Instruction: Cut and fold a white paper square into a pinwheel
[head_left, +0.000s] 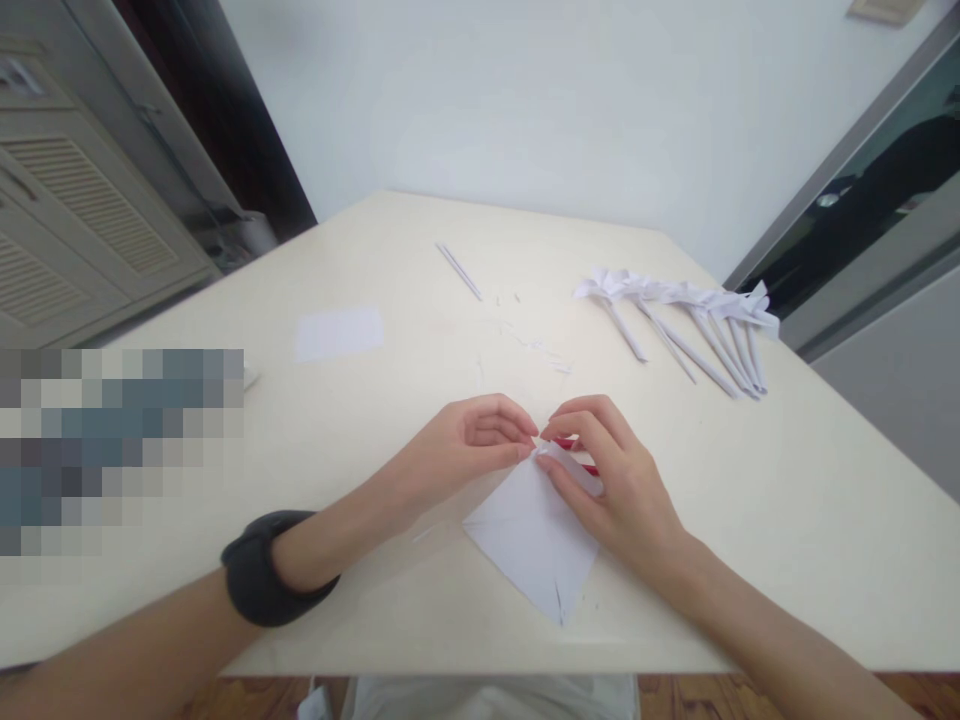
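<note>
A white square sheet of paper (532,535) lies turned cornerwise on the table near its front edge. At its far corner, the fingertips of my left hand (487,430) pinch the paper; a black band (262,570) circles that wrist. My right hand (611,465) is closed on the same corner, thumb and fingers meeting by a small crumpled or twisted bit. Two red pieces (566,443) of some object show between and under the right fingers; the rest is hidden, so its kind is unclear. A short dark slit or mark runs by the sheet's near corner.
On the pale table (420,390) lie a flat white paper (339,333), thin paper sticks (459,271) and small scraps (532,345). At the right back rests a row of rolled paper stems with folded paper tops (675,295). A pixelated patch covers the left side.
</note>
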